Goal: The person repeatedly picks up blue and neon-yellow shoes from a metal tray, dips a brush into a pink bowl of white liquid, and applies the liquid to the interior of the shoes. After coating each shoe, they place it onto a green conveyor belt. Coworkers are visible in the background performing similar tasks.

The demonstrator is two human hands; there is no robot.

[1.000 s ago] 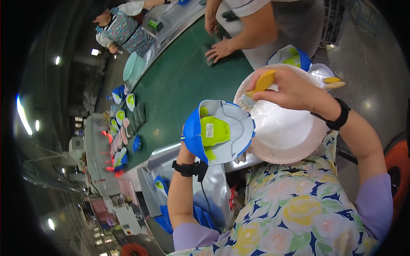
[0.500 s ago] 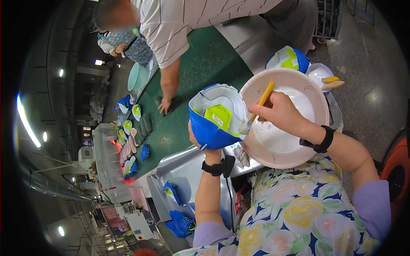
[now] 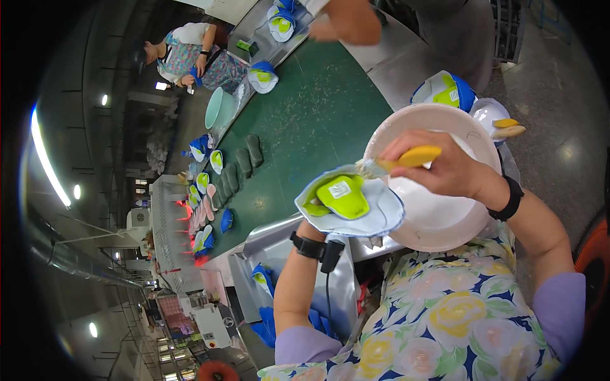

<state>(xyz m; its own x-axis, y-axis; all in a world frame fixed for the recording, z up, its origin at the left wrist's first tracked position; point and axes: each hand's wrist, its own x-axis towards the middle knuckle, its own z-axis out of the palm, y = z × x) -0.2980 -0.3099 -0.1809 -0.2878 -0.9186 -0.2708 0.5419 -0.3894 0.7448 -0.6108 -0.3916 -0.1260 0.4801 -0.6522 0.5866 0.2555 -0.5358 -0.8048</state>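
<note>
Head view shows the right hand [image 3: 448, 168] pinching a yellow-handled brush [image 3: 397, 160], its long axis pointing left onto the shoe upper [image 3: 349, 202], which the mostly hidden left hand [image 3: 311, 227] holds up from beneath, beside the pink basin [image 3: 438, 222].

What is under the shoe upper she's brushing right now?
The left hand supports the shoe upper from below, mostly hidden by it. The pale bowl lies partly beneath its right edge. The right hand holds the yellow-handled brush above.
</note>
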